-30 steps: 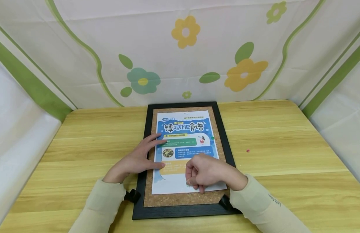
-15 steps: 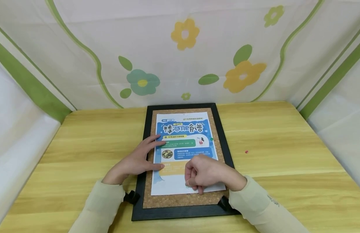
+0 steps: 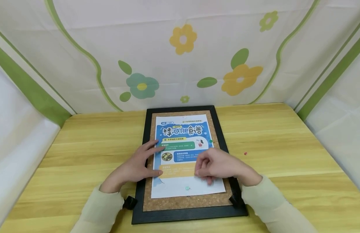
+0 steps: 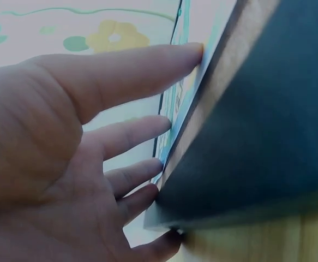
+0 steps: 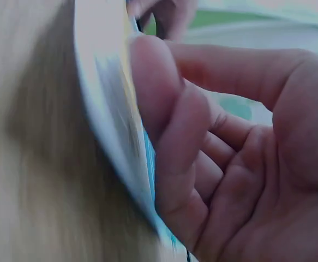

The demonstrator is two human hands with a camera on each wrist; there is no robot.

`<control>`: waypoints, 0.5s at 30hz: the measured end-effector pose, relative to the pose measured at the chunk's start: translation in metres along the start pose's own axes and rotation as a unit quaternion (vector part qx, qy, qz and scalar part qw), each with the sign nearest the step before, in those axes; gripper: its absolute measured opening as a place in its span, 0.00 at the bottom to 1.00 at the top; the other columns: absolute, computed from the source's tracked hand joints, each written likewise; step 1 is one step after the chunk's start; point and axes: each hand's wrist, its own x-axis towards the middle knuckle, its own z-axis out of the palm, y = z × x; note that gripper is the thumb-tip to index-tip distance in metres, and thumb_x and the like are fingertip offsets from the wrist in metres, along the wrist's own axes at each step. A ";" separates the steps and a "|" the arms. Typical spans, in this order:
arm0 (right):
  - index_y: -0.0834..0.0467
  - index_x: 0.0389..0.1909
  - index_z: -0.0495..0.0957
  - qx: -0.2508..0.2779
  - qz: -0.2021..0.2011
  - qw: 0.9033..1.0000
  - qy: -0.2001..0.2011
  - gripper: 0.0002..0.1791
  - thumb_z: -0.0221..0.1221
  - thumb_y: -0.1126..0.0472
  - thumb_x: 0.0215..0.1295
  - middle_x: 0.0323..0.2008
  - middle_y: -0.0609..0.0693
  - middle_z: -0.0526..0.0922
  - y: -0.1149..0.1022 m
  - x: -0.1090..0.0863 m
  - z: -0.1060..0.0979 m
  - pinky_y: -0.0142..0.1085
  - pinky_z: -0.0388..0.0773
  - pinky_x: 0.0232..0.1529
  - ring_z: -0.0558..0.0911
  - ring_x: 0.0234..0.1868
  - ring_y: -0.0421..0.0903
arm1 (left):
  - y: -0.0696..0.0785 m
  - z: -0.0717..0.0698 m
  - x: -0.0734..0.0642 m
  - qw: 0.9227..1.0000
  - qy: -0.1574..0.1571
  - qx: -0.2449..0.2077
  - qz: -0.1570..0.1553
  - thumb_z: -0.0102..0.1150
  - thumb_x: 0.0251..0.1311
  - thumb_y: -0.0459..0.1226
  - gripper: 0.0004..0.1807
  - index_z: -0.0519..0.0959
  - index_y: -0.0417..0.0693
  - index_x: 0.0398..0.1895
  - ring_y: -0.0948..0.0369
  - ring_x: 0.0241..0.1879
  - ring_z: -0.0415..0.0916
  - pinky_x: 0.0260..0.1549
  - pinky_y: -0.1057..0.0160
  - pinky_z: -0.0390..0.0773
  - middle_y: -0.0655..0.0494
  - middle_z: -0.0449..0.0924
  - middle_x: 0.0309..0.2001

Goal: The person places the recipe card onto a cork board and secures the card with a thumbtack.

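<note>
A printed poster [image 3: 180,132] with blue, green and yellow panels lies on a black-framed cork board [image 3: 165,205]. My left hand [image 3: 134,166] rests on the poster's left edge, thumb and fingers spread. A pale green thumbtack [image 3: 187,188] sits at the poster's bottom middle, and another green thumbtack [image 3: 211,141] is at its right edge. Above the lower right of the poster is my right hand [image 3: 219,165], clear of the bottom tack. Its fingers are curled, and in the right wrist view the thumb and forefinger meet with nothing visible between them.
A small red piece [image 3: 245,153] lies on the wooden table [image 3: 284,145], right of the board. Behind the table hangs a white curtain [image 3: 168,64] with printed flowers. A black wrist strap [image 3: 129,203] is near each sleeve.
My right hand has moved up and right, away from the bottom of the poster, leaving the green thumbtack there in sight. The left hand stays on the poster's left edge.
</note>
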 end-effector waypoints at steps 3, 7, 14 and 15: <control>0.59 0.37 0.85 0.003 0.010 0.999 0.041 0.07 0.69 0.59 0.72 0.24 0.53 0.85 0.011 -0.013 -0.016 0.35 0.81 0.23 0.84 0.20 0.46 | 0.001 0.000 -0.005 1.000 -0.003 0.017 0.008 0.78 0.61 0.43 0.42 0.73 0.43 0.78 0.28 0.82 0.47 0.72 0.22 0.61 0.38 0.52 0.86; 0.62 0.42 0.84 0.011 0.032 0.995 0.099 0.10 0.68 0.58 0.73 0.27 0.55 0.85 0.025 -0.031 -0.039 0.36 0.82 0.24 0.85 0.23 0.49 | 0.006 0.000 -0.010 1.000 -0.010 0.026 0.005 0.79 0.61 0.42 0.41 0.74 0.42 0.77 0.28 0.82 0.48 0.71 0.23 0.63 0.38 0.53 0.85; 0.64 0.48 0.84 -0.015 0.071 0.977 0.202 0.15 0.66 0.55 0.76 0.30 0.55 0.86 0.045 -0.059 -0.080 0.40 0.84 0.28 0.87 0.27 0.50 | 0.011 -0.003 -0.012 0.999 -0.009 0.030 -0.015 0.77 0.62 0.40 0.39 0.75 0.42 0.76 0.32 0.81 0.52 0.72 0.27 0.66 0.38 0.55 0.84; 0.65 0.48 0.84 -0.023 0.076 0.974 0.211 0.15 0.66 0.55 0.77 0.31 0.55 0.87 0.050 -0.062 -0.085 0.40 0.84 0.28 0.87 0.27 0.50 | 0.011 -0.004 -0.011 0.999 -0.007 0.033 -0.015 0.78 0.62 0.40 0.38 0.76 0.42 0.75 0.32 0.81 0.53 0.72 0.28 0.67 0.38 0.56 0.83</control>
